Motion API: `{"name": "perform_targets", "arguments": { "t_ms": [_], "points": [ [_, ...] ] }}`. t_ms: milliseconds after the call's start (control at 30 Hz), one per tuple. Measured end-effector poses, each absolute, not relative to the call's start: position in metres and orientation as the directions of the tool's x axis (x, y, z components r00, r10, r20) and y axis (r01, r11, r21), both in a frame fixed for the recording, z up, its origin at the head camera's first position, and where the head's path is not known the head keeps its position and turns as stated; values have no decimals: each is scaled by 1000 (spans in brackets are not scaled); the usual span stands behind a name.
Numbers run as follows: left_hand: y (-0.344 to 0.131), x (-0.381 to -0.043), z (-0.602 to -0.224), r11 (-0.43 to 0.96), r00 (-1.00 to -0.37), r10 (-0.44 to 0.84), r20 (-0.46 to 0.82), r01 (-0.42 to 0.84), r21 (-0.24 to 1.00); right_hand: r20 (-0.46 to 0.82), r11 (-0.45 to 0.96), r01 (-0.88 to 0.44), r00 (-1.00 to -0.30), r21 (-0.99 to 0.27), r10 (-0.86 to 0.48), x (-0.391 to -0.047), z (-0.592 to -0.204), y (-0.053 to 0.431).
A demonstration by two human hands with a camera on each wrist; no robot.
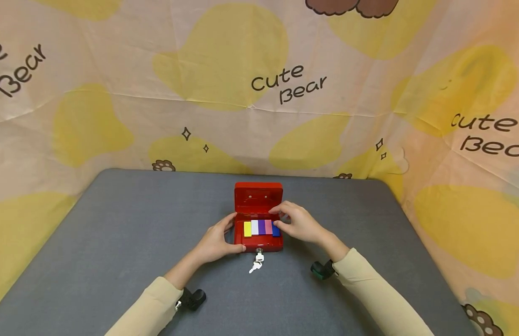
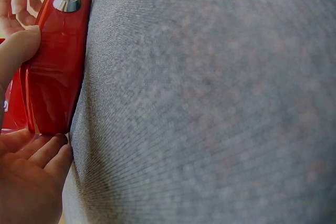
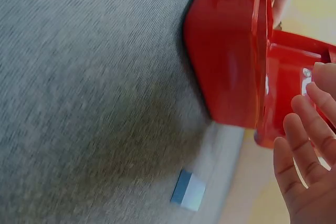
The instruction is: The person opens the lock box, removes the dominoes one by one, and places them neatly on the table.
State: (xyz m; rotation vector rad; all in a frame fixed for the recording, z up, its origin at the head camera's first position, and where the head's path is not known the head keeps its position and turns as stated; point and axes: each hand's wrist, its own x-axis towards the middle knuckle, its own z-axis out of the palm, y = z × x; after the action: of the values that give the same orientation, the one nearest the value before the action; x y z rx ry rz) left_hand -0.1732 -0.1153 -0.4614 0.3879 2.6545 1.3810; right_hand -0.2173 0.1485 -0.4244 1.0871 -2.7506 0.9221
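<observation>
A small red cash box [image 1: 259,242] stands on the table with its lid [image 1: 258,198] raised. Inside it several coloured blocks lie in a row: yellow [image 1: 248,229], white [image 1: 255,227], purple [image 1: 262,227], pink [image 1: 268,227] and blue [image 1: 276,229]. My left hand [image 1: 215,242] grips the box's left end, its thumb on the front rim and its fingers against the side. Over the right end is my right hand [image 1: 299,221], fingers and thumb apart, thumb at the blue block; nothing shows between them. Keys [image 1: 257,261] hang from the front lock [image 2: 67,1].
In the right wrist view, a small blue-and-white block [image 3: 189,190] lies on the table to the right of the box. The table [image 1: 137,224] has a grey cloth top. Behind it hangs a patterned yellow-and-cream cloth [image 1: 226,56].
</observation>
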Motion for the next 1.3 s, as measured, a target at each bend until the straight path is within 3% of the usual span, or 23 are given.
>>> {"name": "perform_targets", "arguments": {
  "t_ms": [500, 1300],
  "points": [
    [-116, -173, -460, 563, -959, 285, 4, 170, 809, 207, 572, -659, -724, -487, -658, -215, -425, 119],
    [-115, -172, -460, 554, -959, 284, 15, 177, 813, 119, 635, -690, -704, -348, -700, -217, -441, 86]
  ]
}}
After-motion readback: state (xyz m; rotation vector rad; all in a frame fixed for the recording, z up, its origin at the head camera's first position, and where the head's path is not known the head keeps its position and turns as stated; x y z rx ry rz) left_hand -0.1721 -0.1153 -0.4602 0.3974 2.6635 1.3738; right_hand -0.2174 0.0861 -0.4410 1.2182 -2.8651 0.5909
